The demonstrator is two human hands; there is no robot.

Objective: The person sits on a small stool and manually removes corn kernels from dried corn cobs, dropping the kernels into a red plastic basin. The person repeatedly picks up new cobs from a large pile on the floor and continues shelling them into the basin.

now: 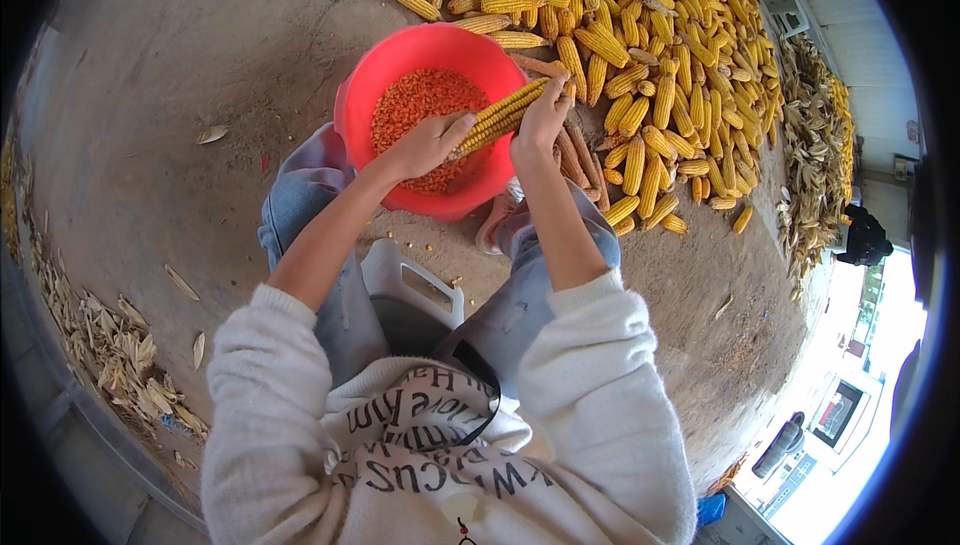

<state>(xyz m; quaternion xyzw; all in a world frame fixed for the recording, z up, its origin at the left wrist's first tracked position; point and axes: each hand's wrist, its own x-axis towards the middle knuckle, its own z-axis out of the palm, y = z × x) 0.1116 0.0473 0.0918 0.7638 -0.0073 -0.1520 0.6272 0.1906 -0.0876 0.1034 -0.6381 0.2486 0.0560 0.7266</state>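
Note:
An ear of dried yellow corn point(495, 121) slants across the right part of a red plastic basin point(480, 49). My left hand point(431, 143) grips its lower end, thumb along the kernels. Around its upper end close the fingers of my right hand point(541, 117), near the basin's right rim. Loose orange kernels point(420, 102) cover the basin's bottom. The basin stands between my lower legs. Stripped corn cobs point(576, 158) lie just right of it, partly hidden by my right forearm.
A large heap of corn ears point(675, 79) spreads from the top to the right. Dry husks lie in piles at the left point(120, 350) and far right point(810, 147). Under me is a light plastic stool point(382, 267), with a few kernels scattered on the bare floor point(480, 275).

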